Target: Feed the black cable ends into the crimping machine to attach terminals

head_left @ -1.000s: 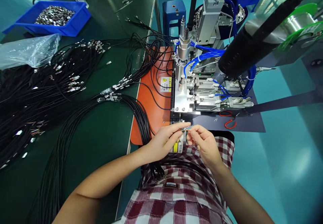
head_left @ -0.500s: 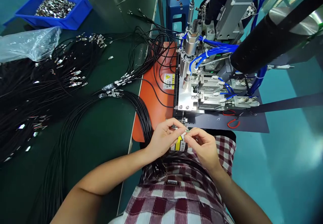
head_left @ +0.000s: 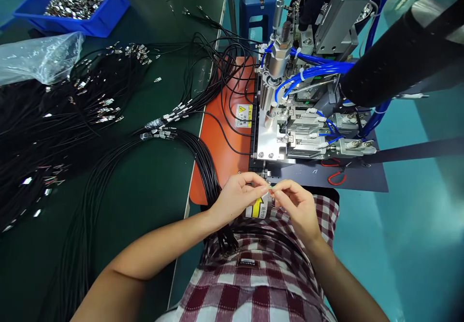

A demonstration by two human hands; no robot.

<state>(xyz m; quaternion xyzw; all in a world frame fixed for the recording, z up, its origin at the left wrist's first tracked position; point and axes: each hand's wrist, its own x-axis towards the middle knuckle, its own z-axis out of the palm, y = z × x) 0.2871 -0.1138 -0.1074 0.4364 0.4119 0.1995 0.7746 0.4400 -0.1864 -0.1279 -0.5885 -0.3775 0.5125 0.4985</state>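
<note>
Above my lap, in front of the machine, both hands meet fingertip to fingertip. My left hand (head_left: 239, 197) pinches thumb and forefinger on fine wires (head_left: 270, 189), with bits of green and red showing. The thumb and forefinger of my right hand (head_left: 297, 207) close on the same wires from the other side. What else the fingers cover is too small to make out. Left of my left hand, a bundle of black cables (head_left: 205, 160) hangs over the table edge onto my lap. Beneath the hands is a label with a yellow arrow (head_left: 256, 209).
A metal machine (head_left: 268, 140) with blue air hoses (head_left: 319, 70) stands on an orange mat (head_left: 213, 167). Red-handled scissors (head_left: 337, 179) lie at its right. The green table (head_left: 145, 177) carries piled black cables (head_left: 32, 133), a plastic bag (head_left: 43, 58) and a blue bin (head_left: 105, 24) of metal parts.
My right fingertips have risen slightly and now meet my left fingertips at the wires. A bit of red shows between them. The view has shifted a little.
</note>
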